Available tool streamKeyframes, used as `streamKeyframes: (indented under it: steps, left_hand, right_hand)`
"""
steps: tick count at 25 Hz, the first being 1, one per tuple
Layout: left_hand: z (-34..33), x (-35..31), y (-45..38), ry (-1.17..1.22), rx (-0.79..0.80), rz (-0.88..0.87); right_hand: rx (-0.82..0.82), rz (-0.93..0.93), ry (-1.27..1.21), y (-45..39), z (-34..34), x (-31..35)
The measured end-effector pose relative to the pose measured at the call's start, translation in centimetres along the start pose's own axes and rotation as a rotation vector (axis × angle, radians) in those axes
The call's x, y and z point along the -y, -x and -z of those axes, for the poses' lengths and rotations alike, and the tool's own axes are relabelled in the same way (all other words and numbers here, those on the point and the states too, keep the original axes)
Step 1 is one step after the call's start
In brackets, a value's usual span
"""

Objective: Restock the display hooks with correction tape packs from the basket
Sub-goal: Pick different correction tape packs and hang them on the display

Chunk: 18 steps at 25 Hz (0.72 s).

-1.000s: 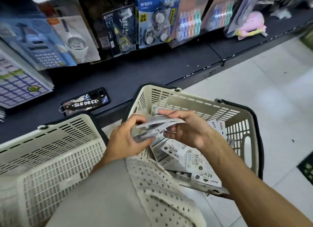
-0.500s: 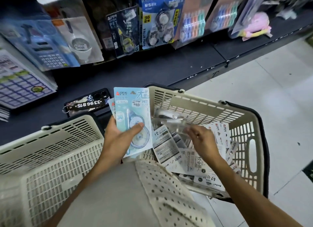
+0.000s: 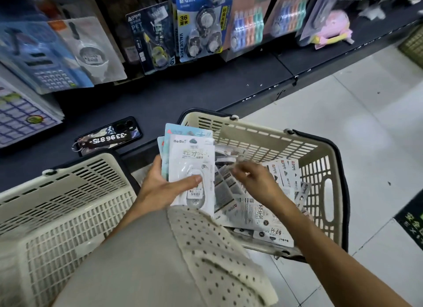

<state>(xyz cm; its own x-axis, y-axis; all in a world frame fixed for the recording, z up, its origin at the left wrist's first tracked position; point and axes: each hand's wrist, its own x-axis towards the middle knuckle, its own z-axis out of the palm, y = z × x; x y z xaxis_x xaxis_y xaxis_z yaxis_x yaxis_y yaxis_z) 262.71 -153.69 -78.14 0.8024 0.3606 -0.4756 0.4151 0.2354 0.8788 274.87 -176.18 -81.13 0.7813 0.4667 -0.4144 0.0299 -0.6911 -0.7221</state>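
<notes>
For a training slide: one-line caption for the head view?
Left hand holds white correction tape packs; right hand reaches into the beige plastic basket.

two baskets (image 3: 263, 144) (image 3: 68, 199), one phone (image 3: 109, 136), two hands (image 3: 158, 190) (image 3: 256, 183)

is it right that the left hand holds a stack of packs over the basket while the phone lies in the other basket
Not quite. The head view shows the phone lying on the dark shelf, not in the other basket. The rest holds: the left hand holds a stack of packs over the basket.
</notes>
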Motion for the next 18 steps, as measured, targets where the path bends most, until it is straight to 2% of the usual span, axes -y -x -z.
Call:
streamKeyframes:
  steps: [1,2,3,4,8,11,12,13,16,18]
  left_hand:
    - [0.3,0.1,0.0,0.001,-0.028,-0.002]
    - [0.4,0.2,-0.1,0.001,-0.046,-0.004]
    - [0.5,0.3,-0.1,-0.003,-0.056,-0.009]
    - [0.4,0.3,-0.1,-0.010,-0.066,-0.016]
    - [-0.3,0.3,-0.1,-0.118,-0.141,-0.057]
    - [-0.9,-0.1,-0.1,-0.161,-0.103,-0.092]
    - [-0.9,-0.3,-0.1,-0.141,-0.068,-0.088]
    - [-1.0,-0.5,-0.1,-0.100,-0.019,-0.077]
    - [-1.3,-0.8,0.2,0.031,0.117,-0.022]
    - [-1.2,-0.8,0.3,0.121,0.130,0.021]
  right_hand:
    - [0.057,-0.071,0.404,0.2,0.4,-2.0]
    - [0.165,-0.154,0.657,0.7,0.3,-3.7]
    - [0.272,-0.210,0.722,1.2,0.0,-5.1]
    - [0.333,-0.230,0.612,1.5,-0.1,-5.7]
    - [0.260,-0.210,-0.367,1.4,1.8,-3.3]
    - [0.566,-0.116,-0.860,0.9,4.4,0.9]
    - [0.606,-0.072,-0.910,0.7,4.6,2.3]
    - [0.556,-0.068,-0.896,0.3,4.4,3.5]
    - [0.243,-0.281,-0.877,-0.7,2.3,6.4]
    - [0.082,-0.366,-0.930,-1.2,0.6,6.7]
